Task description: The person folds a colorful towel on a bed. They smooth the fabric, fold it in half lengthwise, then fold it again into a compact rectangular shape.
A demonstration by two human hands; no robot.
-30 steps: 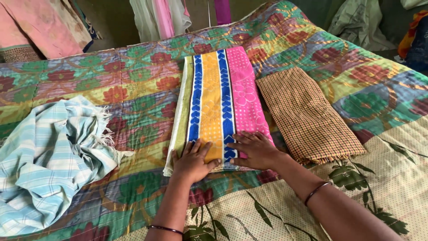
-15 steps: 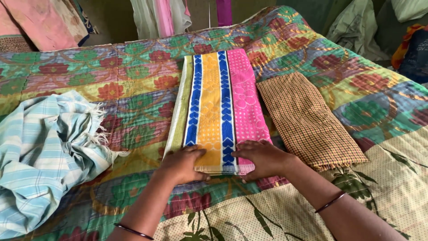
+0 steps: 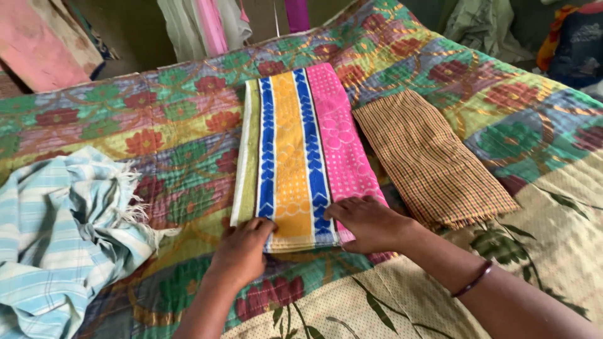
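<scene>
A folded towel (image 3: 295, 144) with green, blue, yellow and pink stripes lies lengthwise on a flowered quilt (image 3: 188, 125). My left hand (image 3: 242, 251) grips its near edge at the left corner, fingers curled around the hem. At the right corner my right hand (image 3: 370, 223) holds the same near edge, thumb on top of the pink stripe. Both wrists wear dark bangles.
A folded brown checked cloth (image 3: 427, 157) lies just right of the towel. A crumpled light blue checked cloth (image 3: 63, 232) sits at the left. Clothes hang at the back (image 3: 207, 25), and more fabric is piled at the far right (image 3: 565, 44).
Both hands slid from lying flat on the towel's near end down to its edge and closed on the hem. The view shifted slightly.
</scene>
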